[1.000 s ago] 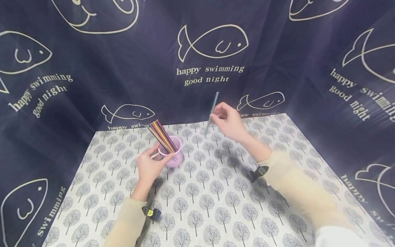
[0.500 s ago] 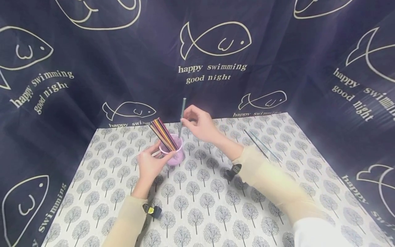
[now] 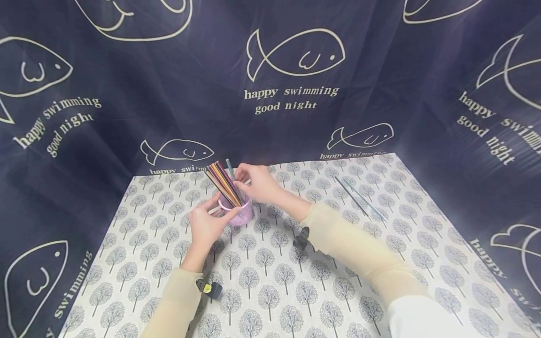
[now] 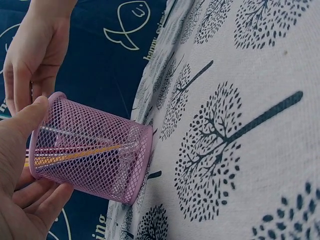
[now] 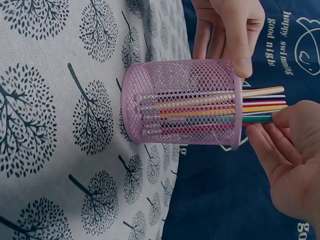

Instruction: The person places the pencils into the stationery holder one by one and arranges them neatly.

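The left hand (image 3: 205,225) grips the pink mesh cup (image 3: 239,213) standing on the table (image 3: 270,281), w/ colored sticks (image 3: 221,183) inside, while the right hand (image 3: 258,183) pinches a grey stick (image 3: 230,171) at its rim.

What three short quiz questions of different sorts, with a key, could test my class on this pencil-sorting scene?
1. True or false: the pink mesh cup lies on its side on the tablecloth.
2. Which hand steadies the cup? A) left hand B) right hand C) neither
3. Fill in: two loose pencils lie on the cloth to the person's ____.

Key
1. False: it stands upright.
2. A: thumb and fingers curl round the cup's wall, while the right hand pinches a grey pencil at the rim.
3. right
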Demonstrator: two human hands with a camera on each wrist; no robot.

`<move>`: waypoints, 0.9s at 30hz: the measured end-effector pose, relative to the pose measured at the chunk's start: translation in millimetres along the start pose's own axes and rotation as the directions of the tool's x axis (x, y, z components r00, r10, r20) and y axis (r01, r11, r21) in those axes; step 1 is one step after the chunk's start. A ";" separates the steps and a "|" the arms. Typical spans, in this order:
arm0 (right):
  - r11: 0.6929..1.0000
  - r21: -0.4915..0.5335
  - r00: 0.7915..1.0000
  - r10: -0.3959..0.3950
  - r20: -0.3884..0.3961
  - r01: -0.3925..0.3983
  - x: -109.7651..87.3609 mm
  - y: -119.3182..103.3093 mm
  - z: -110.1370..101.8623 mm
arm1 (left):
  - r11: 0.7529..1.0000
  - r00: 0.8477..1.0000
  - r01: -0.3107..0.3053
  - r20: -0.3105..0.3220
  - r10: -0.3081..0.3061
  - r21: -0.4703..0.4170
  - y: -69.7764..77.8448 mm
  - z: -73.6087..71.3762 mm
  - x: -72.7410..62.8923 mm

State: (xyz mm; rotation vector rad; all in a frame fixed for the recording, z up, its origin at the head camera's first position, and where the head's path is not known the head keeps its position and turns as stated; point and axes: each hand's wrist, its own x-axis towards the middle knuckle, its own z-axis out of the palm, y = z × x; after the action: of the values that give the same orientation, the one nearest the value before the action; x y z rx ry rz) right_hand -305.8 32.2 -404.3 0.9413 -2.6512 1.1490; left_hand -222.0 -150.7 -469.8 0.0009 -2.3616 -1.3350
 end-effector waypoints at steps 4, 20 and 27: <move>0.998 -0.061 0.999 0.001 0.045 0.002 3.7 -0.9 5.3 | 1.000 1.000 -0.003 0.000 0.003 -0.006 1.0 0.0 0.4; 0.982 -0.191 0.996 0.012 0.085 0.005 15.0 -2.0 23.4 | 0.999 1.000 -0.015 0.001 0.015 -0.043 0.2 -0.1 -0.4; 0.984 -0.180 0.997 0.003 0.075 0.011 16.3 -2.7 26.5 | 0.999 1.000 -0.017 0.003 0.017 -0.044 0.8 -0.5 -0.3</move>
State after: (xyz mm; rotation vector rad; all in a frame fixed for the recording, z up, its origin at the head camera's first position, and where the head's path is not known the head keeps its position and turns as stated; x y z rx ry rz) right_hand -313.5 4.3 -416.1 0.9734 -2.7535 0.8708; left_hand -221.4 -150.6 -469.0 -0.0346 -2.3295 -1.3795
